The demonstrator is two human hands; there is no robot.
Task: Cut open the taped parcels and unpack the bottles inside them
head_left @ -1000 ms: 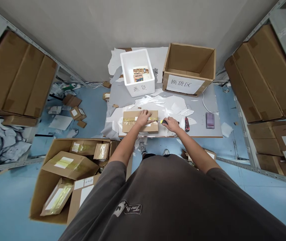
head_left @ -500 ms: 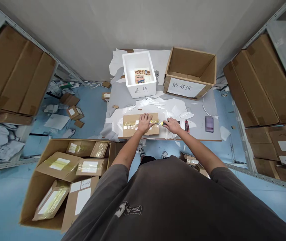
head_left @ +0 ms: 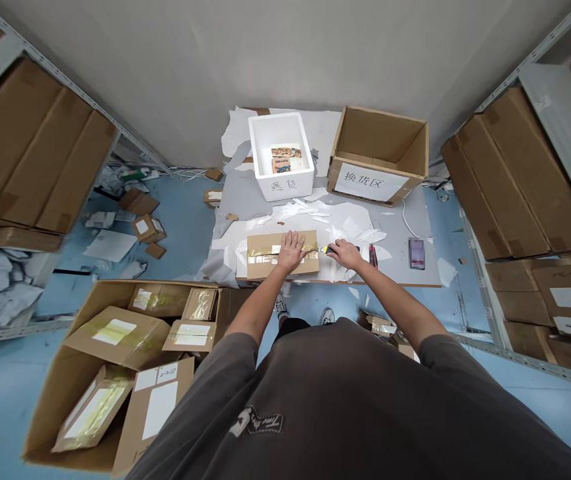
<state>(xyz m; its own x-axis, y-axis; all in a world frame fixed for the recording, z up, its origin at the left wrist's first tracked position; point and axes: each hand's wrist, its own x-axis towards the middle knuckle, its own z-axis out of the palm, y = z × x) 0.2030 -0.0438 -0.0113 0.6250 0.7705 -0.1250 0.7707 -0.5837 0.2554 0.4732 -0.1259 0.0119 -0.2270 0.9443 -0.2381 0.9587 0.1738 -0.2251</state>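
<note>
A taped cardboard box (head_left: 265,268) lies flat near the table's front edge, with yellowish tape along its top. My left hand (head_left: 291,251) rests on the right part of it, palm down and fingers spread. Just right of the box, my right hand (head_left: 344,254) is closed round a utility knife (head_left: 324,250) with a yellow part. The knife's tip points left at the box's right end, by the tape; whether it touches cannot be made out. A red and black tool (head_left: 373,256) lies to the right of my right hand.
Behind are a white foam box (head_left: 282,187) with small packets inside and an open carton (head_left: 333,180). A phone (head_left: 416,253) lies at the right. Paper scraps (head_left: 303,208) litter the table (head_left: 390,225). A large carton (head_left: 48,393) of parcels stands lower left.
The whole view has shifted slightly, so the table sits a little lower in the picture. Both hands keep nearly the same places at the box, the knife still in my right hand.
</note>
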